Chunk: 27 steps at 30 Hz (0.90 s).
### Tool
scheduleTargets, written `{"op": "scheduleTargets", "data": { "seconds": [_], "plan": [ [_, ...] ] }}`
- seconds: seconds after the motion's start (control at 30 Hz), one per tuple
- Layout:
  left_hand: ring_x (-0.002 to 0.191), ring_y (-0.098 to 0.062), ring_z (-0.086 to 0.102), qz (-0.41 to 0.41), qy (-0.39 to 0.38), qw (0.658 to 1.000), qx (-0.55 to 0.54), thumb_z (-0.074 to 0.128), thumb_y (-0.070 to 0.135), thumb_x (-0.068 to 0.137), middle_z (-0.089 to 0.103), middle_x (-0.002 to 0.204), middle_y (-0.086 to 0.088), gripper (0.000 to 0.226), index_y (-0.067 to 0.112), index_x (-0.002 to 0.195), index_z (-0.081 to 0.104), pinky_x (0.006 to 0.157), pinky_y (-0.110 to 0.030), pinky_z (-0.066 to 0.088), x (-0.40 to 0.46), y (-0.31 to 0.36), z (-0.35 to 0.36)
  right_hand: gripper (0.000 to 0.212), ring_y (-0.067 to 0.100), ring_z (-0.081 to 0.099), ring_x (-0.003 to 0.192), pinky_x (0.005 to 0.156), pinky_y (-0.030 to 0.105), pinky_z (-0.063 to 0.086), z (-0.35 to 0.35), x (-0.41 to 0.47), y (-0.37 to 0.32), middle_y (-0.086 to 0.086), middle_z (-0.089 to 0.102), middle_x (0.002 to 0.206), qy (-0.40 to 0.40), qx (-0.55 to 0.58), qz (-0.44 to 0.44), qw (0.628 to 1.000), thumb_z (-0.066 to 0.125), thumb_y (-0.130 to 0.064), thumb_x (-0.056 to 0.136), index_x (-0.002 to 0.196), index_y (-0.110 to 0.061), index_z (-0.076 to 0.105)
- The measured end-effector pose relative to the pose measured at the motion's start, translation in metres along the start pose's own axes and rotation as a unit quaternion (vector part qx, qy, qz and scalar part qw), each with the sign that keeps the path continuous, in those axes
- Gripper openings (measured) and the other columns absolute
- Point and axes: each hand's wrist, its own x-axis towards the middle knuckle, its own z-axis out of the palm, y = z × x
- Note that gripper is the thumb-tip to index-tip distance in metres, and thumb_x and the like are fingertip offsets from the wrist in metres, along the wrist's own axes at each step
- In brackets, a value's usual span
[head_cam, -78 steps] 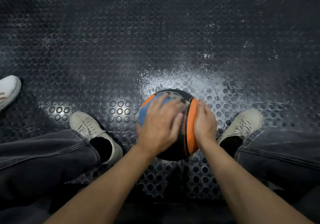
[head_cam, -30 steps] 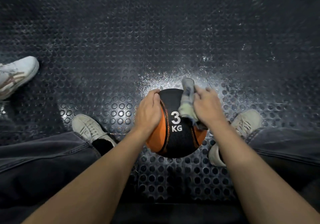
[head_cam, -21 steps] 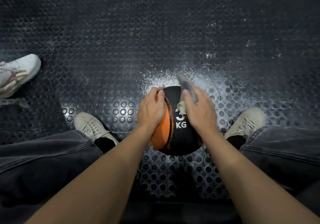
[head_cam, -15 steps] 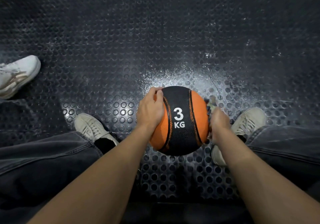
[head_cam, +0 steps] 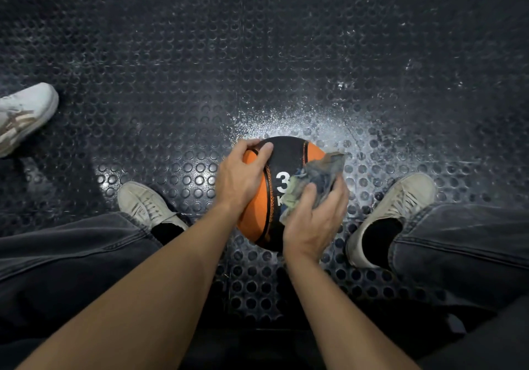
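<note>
An orange and black medicine ball (head_cam: pixel 289 155) marked 3 KG sits on the studded floor between my feet. My left hand (head_cam: pixel 240 176) lies over the ball's left side, fingers curled round its top edge. My right hand (head_cam: pixel 313 221) grips a crumpled grey-blue cloth (head_cam: pixel 320 176) and presses it against the ball's right front, covering part of the label.
The floor is black rubber matting (head_cam: pixel 257 55) with round studs, wet with spray (head_cam: pixel 286 120) beyond the ball. My beige shoes flank the ball: left shoe (head_cam: pixel 143 202), right shoe (head_cam: pixel 400 201). Another person's white sneaker (head_cam: pixel 23 115) is at the far left.
My right hand has come from the ball's right side up onto its front with the cloth, hiding part of the label. The left hand has kept its hold.
</note>
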Motion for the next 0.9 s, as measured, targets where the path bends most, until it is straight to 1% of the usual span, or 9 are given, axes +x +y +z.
{"op": "scheduleTargets", "data": {
  "seconds": [0.07,0.13,0.23,0.3,0.37,0.5,0.63,0.77,0.9],
  "plan": [
    [0.108,-0.012,0.056,0.011,-0.006,1.0,-0.001,0.052,0.066,0.083,0.062,0.12,0.01,0.047,0.037,0.12,0.06,0.097,-0.04,0.046,0.0,0.003,0.0,0.046,0.019,0.049,0.114,0.085,0.006,0.034,-0.005,0.021,-0.003,0.011,0.052,0.141,0.012,0.036,0.128,0.991,0.043,-0.034,0.102,0.141,-0.011,0.051],
    [0.11,-0.012,0.056,0.012,-0.014,1.0,-0.008,0.055,0.063,0.085,0.061,0.123,0.008,0.047,0.035,0.123,0.06,0.099,-0.042,0.046,0.001,0.002,-0.001,0.042,0.021,0.054,0.092,0.068,0.022,0.035,-0.013,0.05,0.012,0.014,0.063,0.114,0.007,0.091,0.288,0.953,0.042,-0.032,0.105,0.128,-0.004,0.062],
    [0.113,-0.012,0.054,0.017,-0.022,0.999,-0.02,0.055,0.064,0.082,0.06,0.125,0.008,0.048,0.037,0.122,0.061,0.101,-0.044,0.044,0.0,0.0,-0.005,0.056,0.025,0.063,0.089,0.09,0.043,0.053,-0.021,0.075,0.04,0.011,0.068,0.097,-0.087,0.175,0.487,0.851,0.035,-0.053,0.103,0.113,-0.007,0.065],
    [0.115,-0.011,0.053,0.019,-0.024,0.999,-0.03,0.054,0.067,0.078,0.06,0.125,0.01,0.049,0.041,0.119,0.061,0.103,-0.044,0.043,0.001,-0.003,-0.008,0.055,0.03,0.065,0.102,0.095,0.05,0.052,-0.019,0.087,0.048,0.014,0.07,0.107,-0.131,0.124,0.507,0.843,0.033,-0.054,0.103,0.117,-0.012,0.065],
    [0.116,-0.01,0.054,0.016,-0.026,0.998,-0.046,0.055,0.067,0.077,0.061,0.125,0.012,0.05,0.041,0.119,0.063,0.104,-0.042,0.043,0.0,-0.005,-0.009,0.044,0.026,0.065,0.094,0.086,0.044,0.055,-0.02,0.098,0.03,0.009,0.069,0.1,-0.165,0.092,0.445,0.875,0.036,-0.048,0.104,0.106,-0.014,0.065],
    [0.114,-0.007,0.057,0.025,-0.023,0.999,-0.032,0.054,0.069,0.074,0.063,0.125,0.012,0.055,0.036,0.118,0.066,0.103,-0.034,0.043,0.0,0.004,-0.002,0.027,0.007,0.051,0.056,0.049,0.019,0.043,-0.013,0.098,-0.042,-0.005,0.06,0.077,-0.298,0.027,0.077,0.951,0.047,-0.04,0.101,0.096,-0.02,0.064],
    [0.087,-0.023,0.065,0.013,-0.077,0.997,-0.012,0.06,0.047,0.084,0.069,0.093,0.001,0.026,0.027,0.099,0.067,0.082,-0.042,0.055,-0.003,0.012,0.003,0.041,0.012,0.062,0.093,0.094,0.047,0.051,-0.002,0.072,-0.041,-0.015,0.062,0.1,-0.328,-0.185,-0.194,0.906,0.039,-0.056,0.086,0.108,-0.033,0.065],
    [0.114,-0.016,0.059,0.102,-0.024,0.994,0.008,0.042,0.039,0.101,0.062,0.129,-0.001,0.037,0.03,0.134,0.054,0.096,-0.045,0.05,-0.007,0.019,0.009,0.029,0.014,0.062,0.091,0.089,0.037,0.053,-0.001,0.087,-0.038,-0.007,0.067,0.102,-0.275,-0.172,-0.1,0.941,0.052,-0.051,0.094,0.111,-0.032,0.067],
    [0.138,-0.007,0.033,0.229,0.034,0.968,-0.092,0.039,0.042,0.099,0.034,0.153,0.002,0.054,0.026,0.15,0.029,0.114,-0.043,0.032,-0.017,0.032,0.007,0.047,0.017,0.055,0.124,0.107,0.044,0.044,-0.01,0.093,-0.042,-0.003,0.059,0.138,-0.292,-0.073,-0.072,0.951,0.038,-0.05,0.096,0.13,-0.03,0.063]
  ]
}}
